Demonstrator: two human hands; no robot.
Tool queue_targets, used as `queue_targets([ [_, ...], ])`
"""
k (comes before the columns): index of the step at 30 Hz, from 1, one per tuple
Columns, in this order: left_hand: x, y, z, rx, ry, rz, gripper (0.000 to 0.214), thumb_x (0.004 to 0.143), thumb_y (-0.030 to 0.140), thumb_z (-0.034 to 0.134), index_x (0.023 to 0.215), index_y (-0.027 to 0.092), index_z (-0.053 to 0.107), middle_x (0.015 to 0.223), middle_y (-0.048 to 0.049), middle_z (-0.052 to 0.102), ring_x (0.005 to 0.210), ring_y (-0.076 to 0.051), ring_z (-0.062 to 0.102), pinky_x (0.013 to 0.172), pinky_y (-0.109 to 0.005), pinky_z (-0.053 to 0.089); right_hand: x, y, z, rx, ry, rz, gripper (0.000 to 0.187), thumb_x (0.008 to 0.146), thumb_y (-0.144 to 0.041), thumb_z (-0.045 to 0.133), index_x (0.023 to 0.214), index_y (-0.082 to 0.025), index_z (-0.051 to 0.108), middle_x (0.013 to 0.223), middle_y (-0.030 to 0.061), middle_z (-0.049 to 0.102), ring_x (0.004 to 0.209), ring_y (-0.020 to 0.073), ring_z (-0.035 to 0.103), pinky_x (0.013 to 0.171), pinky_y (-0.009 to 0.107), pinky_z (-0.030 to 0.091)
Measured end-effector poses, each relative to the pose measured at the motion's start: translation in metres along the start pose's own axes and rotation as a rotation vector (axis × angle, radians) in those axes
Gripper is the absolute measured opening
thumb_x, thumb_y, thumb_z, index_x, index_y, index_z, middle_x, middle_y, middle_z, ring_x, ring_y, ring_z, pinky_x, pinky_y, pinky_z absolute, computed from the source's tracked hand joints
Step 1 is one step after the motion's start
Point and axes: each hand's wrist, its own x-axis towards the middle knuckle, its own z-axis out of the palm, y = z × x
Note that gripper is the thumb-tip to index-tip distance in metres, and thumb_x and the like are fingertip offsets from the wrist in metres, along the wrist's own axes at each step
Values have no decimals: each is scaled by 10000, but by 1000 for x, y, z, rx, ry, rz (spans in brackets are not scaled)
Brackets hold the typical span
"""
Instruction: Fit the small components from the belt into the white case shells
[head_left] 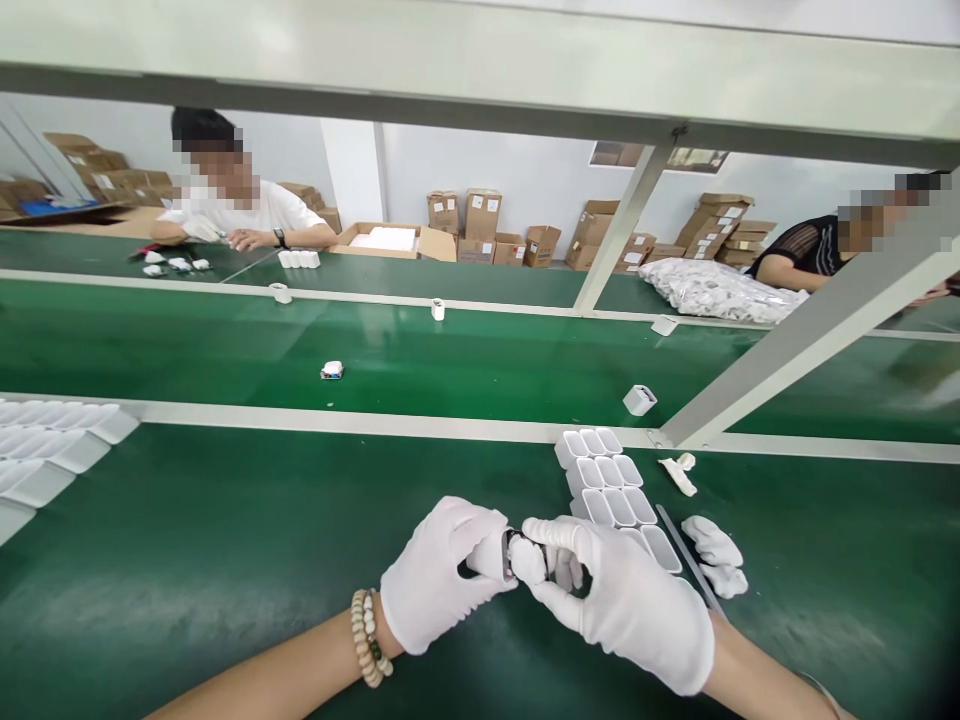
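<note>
My left hand (450, 570), in a white glove with a beaded bracelet at the wrist, is closed around a small white plastic housing (491, 556). Its dark-edged open end faces right. My right hand (619, 590), gloved too, pinches a small part with a white rounded body (527, 560) and dark edges. That part is right at the housing's opening; how far in it sits, I cannot tell. Just beyond my right hand stand rows of open white housings (619, 507) on the green table, partly hidden by the glove.
More white housings (52, 450) are lined up at the left. A metal ruler-like strip (686, 555) and crumpled white gloves (716, 555) lie at the right. Ahead runs a green conveyor belt (480, 370) bearing scattered parts. A slanted frame post (810, 320) crosses the right side. Two people sit opposite.
</note>
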Motion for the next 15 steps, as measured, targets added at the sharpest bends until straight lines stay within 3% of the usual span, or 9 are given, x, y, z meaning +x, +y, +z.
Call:
queue_targets([
  [5, -2, 0, 1, 20, -3, 13, 445, 704, 238, 837, 1094, 230, 622, 942, -42, 700, 900, -236, 636, 775, -361, 550, 4, -1, 2, 37, -50, 9, 96, 846, -241, 529, 755, -207, 532, 650, -41, 504, 560, 109, 432, 553, 244, 412],
  [8, -3, 1, 1, 5, -11, 17, 422, 714, 245, 830, 1083, 226, 628, 929, -40, 701, 874, -229, 632, 760, -355, 549, 5, 5, 10, 119, -76, 24, 67, 853, -273, 577, 845, -207, 591, 694, -32, 554, 596, 122, 493, 579, 254, 438],
  [12, -1, 5, -3, -53, 15, -48, 376, 720, 253, 822, 1048, 232, 639, 919, -27, 704, 854, -217, 637, 783, -356, 554, 6, 19, 23, 86, 99, 27, 463, 808, -259, 687, 1248, -219, 549, 834, 7, 645, 720, 176, 601, 697, 317, 523],
  [13, 0, 6, -4, -63, 25, -69, 365, 722, 263, 819, 1039, 233, 642, 930, -30, 702, 861, -219, 641, 794, -361, 555, 5, 21, 26, -6, 152, -16, 430, 822, -268, 682, 1232, -222, 561, 834, 16, 646, 720, 187, 602, 689, 331, 521],
  [15, -1, 5, -5, -78, 37, -97, 356, 719, 250, 815, 1033, 233, 645, 957, -37, 695, 874, -221, 648, 807, -367, 560, 4, 22, 30, -215, 216, -139, 189, 889, -314, 616, 1054, -223, 626, 791, 24, 634, 674, 189, 590, 619, 322, 491],
])
